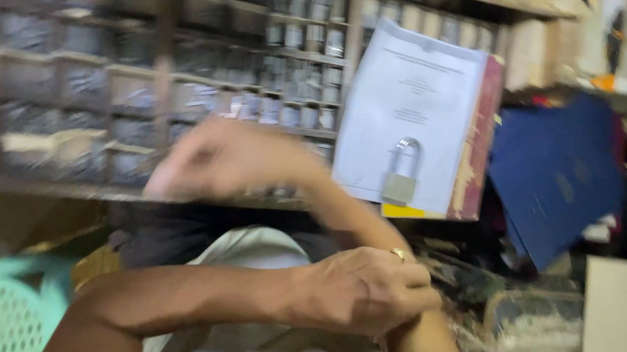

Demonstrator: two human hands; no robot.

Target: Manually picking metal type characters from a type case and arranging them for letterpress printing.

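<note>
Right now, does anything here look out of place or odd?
Yes. A metal padlock hangs in front of a white paper sheet on the shelf, and blue folders beside it lean askew. The raised right hand is blurred.

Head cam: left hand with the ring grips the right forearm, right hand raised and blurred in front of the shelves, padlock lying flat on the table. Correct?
Not quite. The padlock is not on a table: the head view shows it hanging against the white sheet propped by the shelves. The rest holds: the left hand with the ring grips the right forearm, and the right hand is raised and blurred.
</note>
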